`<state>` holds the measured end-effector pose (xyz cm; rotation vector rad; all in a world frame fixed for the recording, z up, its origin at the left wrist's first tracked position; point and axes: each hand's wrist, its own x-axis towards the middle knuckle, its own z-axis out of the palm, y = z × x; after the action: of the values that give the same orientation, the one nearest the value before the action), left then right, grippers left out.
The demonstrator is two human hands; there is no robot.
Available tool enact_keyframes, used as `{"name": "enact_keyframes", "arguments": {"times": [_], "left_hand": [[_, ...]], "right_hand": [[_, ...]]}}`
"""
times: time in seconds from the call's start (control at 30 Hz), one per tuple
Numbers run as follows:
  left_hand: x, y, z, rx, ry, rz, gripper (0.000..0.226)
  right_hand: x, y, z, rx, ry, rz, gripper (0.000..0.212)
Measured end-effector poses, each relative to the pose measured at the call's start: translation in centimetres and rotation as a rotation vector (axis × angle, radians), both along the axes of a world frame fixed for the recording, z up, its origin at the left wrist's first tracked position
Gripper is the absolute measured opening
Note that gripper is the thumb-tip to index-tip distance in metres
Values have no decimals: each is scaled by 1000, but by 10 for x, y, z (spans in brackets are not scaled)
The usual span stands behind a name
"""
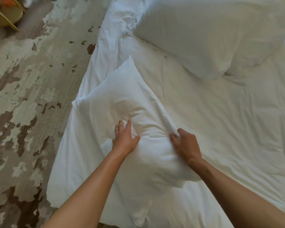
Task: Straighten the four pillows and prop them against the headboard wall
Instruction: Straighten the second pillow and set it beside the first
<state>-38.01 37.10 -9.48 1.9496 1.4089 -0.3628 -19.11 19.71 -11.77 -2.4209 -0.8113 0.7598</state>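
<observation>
Both forearms reach to the pillow (122, 102) near the bed's (220, 129) left edge: my left hand (124, 139) presses flat, right hand (185, 143) pinches its soft, light seam.

The floor (23, 83) along the bed's left edge is carpeted in pale grey-green with ragged brown patches (a worn, mottled pattern). The bed (220, 129) is dressed in creased white sheets, lit softly and evenly. At the far left corner of the view stands a piece of yellowish wooden furniture (5, 15), only partly seen.
</observation>
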Motion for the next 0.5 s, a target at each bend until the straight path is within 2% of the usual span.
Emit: {"name": "enact_keyframes", "arguments": {"times": [0.1,0.2,0.37,0.5], "left_hand": [[-11,-18,39,-18,-35,-10,87],[-22,-41,83,-29,-95,-38,87],[-2,-69,151,150,-278,-134,82],[41,-91,191,295,-306,-315,89]], "right_hand": [[-15,-6,48,125,-60,49,33],[-29,-19,102,202,-110,106,19],[-19,-72,182,254,-255,290,13],[9,-142,219,328,-331,332,17]]}}
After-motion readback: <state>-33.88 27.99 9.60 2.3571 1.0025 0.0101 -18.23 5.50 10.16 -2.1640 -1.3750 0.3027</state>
